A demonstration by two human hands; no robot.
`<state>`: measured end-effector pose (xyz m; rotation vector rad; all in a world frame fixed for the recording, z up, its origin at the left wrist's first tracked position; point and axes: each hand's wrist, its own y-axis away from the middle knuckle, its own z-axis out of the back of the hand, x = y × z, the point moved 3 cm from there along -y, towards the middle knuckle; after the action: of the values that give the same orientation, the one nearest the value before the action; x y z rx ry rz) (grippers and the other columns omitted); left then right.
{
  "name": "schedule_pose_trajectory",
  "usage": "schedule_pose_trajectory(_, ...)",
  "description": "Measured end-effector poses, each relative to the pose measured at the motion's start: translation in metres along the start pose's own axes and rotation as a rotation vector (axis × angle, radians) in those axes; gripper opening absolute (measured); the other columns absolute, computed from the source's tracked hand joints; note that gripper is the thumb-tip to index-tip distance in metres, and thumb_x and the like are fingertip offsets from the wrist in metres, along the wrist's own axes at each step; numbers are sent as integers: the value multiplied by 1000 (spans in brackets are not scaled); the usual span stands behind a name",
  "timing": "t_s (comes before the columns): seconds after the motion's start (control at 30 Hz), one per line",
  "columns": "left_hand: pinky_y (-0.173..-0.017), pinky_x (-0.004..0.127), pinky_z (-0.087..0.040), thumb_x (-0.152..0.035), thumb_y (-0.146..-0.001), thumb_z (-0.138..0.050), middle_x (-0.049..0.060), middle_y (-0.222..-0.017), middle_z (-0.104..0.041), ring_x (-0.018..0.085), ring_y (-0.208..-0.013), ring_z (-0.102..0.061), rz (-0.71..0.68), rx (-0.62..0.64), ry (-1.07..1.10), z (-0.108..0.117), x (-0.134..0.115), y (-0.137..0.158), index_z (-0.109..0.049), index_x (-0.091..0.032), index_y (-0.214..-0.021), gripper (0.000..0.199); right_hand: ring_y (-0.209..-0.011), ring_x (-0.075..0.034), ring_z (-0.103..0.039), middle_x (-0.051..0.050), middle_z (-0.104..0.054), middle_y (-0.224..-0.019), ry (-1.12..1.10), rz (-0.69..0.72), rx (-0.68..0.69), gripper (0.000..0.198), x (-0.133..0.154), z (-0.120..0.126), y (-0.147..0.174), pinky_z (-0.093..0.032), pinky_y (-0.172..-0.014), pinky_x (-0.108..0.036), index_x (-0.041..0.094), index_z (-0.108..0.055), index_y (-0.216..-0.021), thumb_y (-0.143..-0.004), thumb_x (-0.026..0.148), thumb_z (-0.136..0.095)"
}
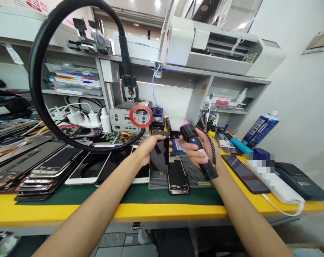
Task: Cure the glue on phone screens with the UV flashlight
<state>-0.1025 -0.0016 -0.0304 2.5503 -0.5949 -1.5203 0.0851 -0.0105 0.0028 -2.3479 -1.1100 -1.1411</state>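
Held upright in my left hand [148, 146] is a dark phone screen [159, 153], thumb across its upper part and fingertips round its right edge. My right hand [196, 150] is closed round a black flashlight [190, 134] with a purple ring at its head, a small blue light on its body and a braided wrist strap. The flashlight's head points up and left toward the screen; the two stay apart. Below and between the hands, a phone part with a black back [178, 175] lies on a grey perforated mat [195, 167].
Stacked phone screens [44, 175] and white-framed phones [85, 167] cover the left. A black hose [33, 71] arches over them from the soldering station [119, 119], where red tape [131, 116] hangs. At right are a phone [244, 173], a white power strip [279, 185] and a spray can [262, 130].
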Motion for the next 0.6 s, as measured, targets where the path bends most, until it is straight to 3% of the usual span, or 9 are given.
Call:
schedule_pose_trajectory(0.13,-56,35,-59,-25,-80,-60,15,-78,-73,23,-61,-69,-24,-100,-106,5,5,-4,-65,-12,-91,18,-42,-4,-17,6,-37,-65,-66,30,-20,61,5,1,4,-22,-34,-13,8,-57,-111,-101,56,-19)
schedule_pose_trajectory(0.4,-64,45,-60,-20,-75,-61,13,-66,-69,28,-62,-70,-116,-170,-309,7,9,-5,-59,-16,-79,5,-44,-5,-29,2,-44,-67,-137,-28,28,57,-1,9,-4,-32,-36,-16,8,-55,-112,-101,55,-24)
schedule_pose_trajectory(0.6,-63,37,-57,-22,-71,-63,9,-69,-69,28,-70,-70,-259,-339,-649,13,5,-6,-60,-18,-71,5,-45,-6,-35,1,-47,-68,-157,-23,54,55,0,14,-7,-36,-38,-18,7,-53,-112,-101,54,-26)
